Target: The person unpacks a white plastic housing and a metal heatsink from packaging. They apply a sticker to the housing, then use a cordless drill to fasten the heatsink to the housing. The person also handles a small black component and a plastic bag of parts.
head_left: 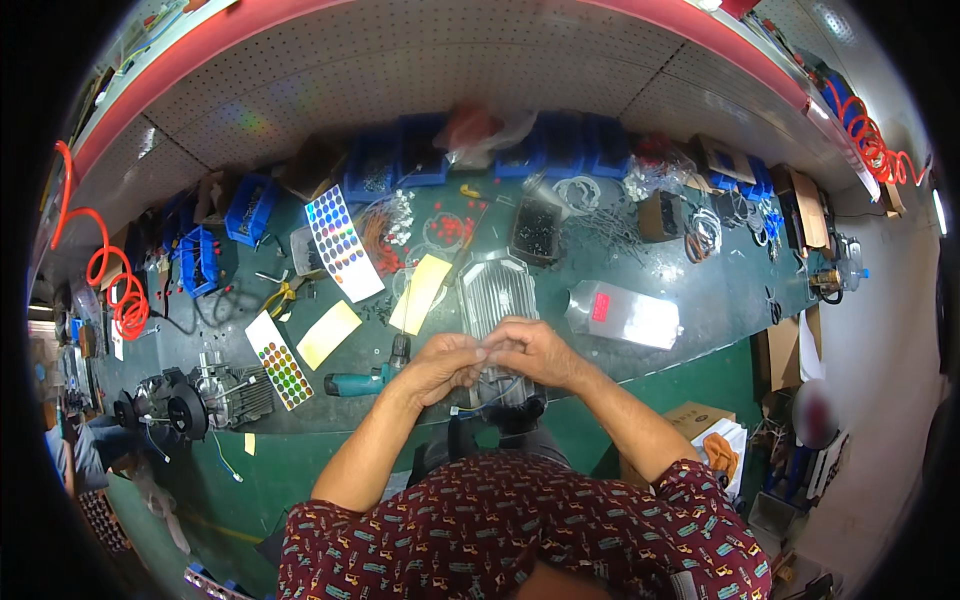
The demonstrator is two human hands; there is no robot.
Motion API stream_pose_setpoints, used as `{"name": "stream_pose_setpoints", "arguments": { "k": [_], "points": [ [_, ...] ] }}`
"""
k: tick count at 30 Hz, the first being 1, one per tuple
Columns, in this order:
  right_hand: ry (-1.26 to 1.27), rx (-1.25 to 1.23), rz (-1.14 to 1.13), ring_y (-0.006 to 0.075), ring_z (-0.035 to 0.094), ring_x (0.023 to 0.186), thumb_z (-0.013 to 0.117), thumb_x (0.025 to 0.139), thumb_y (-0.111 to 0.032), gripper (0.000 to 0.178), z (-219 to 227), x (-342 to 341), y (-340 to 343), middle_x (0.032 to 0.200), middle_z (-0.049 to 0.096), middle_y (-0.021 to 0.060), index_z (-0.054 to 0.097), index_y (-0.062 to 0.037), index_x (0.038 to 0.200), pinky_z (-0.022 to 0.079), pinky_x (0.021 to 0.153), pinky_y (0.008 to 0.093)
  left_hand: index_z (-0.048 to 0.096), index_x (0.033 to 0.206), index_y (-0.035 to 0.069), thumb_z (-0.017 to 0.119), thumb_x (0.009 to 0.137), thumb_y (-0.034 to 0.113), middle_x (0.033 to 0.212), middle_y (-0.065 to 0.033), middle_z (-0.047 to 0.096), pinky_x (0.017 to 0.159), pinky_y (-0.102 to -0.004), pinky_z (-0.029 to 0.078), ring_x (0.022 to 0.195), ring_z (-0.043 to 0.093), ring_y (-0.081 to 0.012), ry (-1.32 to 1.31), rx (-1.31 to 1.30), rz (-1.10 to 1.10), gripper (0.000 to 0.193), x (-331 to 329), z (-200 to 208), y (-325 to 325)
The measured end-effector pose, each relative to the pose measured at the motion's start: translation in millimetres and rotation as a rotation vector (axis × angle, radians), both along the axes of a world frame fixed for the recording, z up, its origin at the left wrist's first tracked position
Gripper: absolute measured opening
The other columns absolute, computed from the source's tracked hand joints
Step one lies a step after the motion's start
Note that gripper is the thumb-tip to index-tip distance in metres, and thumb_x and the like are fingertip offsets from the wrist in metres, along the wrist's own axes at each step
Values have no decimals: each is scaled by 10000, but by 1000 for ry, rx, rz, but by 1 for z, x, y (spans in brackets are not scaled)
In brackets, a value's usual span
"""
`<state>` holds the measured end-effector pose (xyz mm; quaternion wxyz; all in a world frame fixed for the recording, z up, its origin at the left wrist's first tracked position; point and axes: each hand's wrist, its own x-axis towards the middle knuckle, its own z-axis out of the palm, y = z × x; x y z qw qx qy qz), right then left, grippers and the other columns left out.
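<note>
My left hand and my right hand meet at the fingertips above a silver finned motor housing. Both are closed in a pinch, and whatever they hold between them is too small to make out. The housing lies at the bench's near edge, its lower end partly covered by my hands. A thin wire with a small white connector hangs out below my left hand. Left of that hand, a teal cordless drill rests on its side.
Sheets of round shiny stickers and yellow paper lie left of the housing. A clear plastic bag with a red label is at right. Blue parts bins line the back. Another motor assembly stands at the left edge.
</note>
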<state>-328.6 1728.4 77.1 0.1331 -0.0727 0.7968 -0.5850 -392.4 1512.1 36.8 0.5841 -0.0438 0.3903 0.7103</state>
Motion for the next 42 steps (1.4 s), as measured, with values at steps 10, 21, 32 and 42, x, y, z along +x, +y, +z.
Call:
{"name": "stream_pose_setpoints", "arguments": {
  "k": [10,21,32,42],
  "points": [
    [-309,-168,-254,95,592,702,706,895,-139,183,-7,21,17,785,616,44,583,-4,912,493,571,271,606,847,83,661,962,143,747,-13,643,565,-224,503,609,589,-88,-83,55,67,141,8,-11,41],
    [-545,-475,-547,81,585,700,700,909,-128,93,-78,-25,89,789,620,0,627,-71,910,511,559,232,636,1133,18,551,983,177,949,-38,639,721,-251,532,834,593,-94,173,-234,480,235,17,-31,136],
    [-710,-520,-451,99,610,731,759,883,-144,154,-97,-47,111,836,644,7,621,-89,925,555,594,248,650,1144,5,544,962,118,979,-54,673,763,-277,578,834,625,-107,193,-313,453,239,12,-25,125],
    [-460,-278,-589,154,671,713,778,832,-110,192,-86,-42,94,808,676,93,654,27,882,607,593,299,680,986,5,620,951,103,794,-21,645,578,-239,514,632,580,-82,701,-648,598,120,-70,-90,37]
  ]
}}
